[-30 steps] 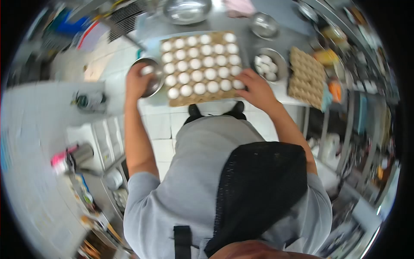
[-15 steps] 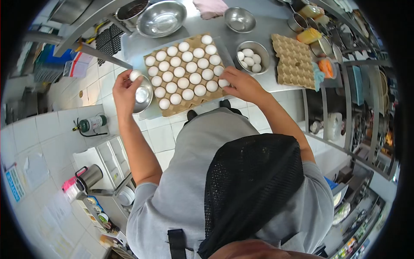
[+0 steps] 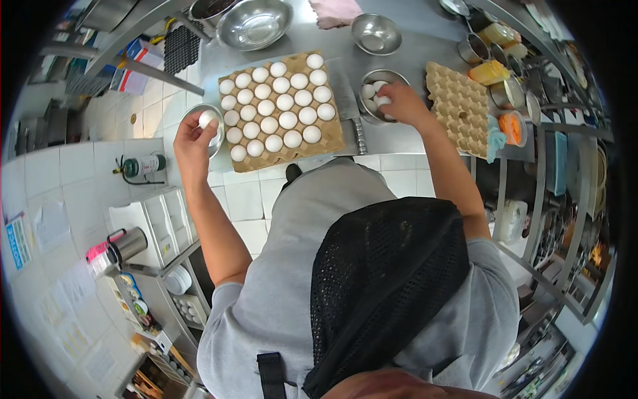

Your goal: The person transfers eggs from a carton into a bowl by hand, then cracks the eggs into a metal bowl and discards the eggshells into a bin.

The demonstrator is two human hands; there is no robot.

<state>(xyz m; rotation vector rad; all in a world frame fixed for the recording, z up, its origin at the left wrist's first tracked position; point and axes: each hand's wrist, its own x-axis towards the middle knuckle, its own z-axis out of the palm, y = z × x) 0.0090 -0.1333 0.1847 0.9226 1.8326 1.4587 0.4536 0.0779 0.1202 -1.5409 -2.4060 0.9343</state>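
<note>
A: Where is the egg in the left hand?
B: The white egg [image 3: 207, 118] sits pinched in the fingertips of the left hand [image 3: 191, 141], held over the small steel bowl [image 3: 217, 136] that stands at the near left corner of the surface [image 3: 419, 50]. That grip is closed round the egg.

A: And the right hand?
B: The right hand [image 3: 403, 104] reaches into the steel bowl of eggs [image 3: 369, 106], its fingers curled on a second egg [image 3: 381, 101] there. The grip looks closed on it, though the fingers hide most of the shell.

A: What lies between the two hands?
B: A full egg tray [image 3: 332, 136], brown pulp, packed with white eggs, lying a little askew along the near edge of the surface. The small steel bowl is just beside its left side and the bowl of eggs just beside its right.

A: Further out?
B: An empty egg tray [image 3: 458, 106] lies right of the bowl of eggs, near the right edge. Toward the far edge stand a large steel mixing bowl [image 3: 254, 24] and a smaller steel bowl [image 3: 375, 33], with a pink cloth [image 3: 335, 11] between them.
</note>
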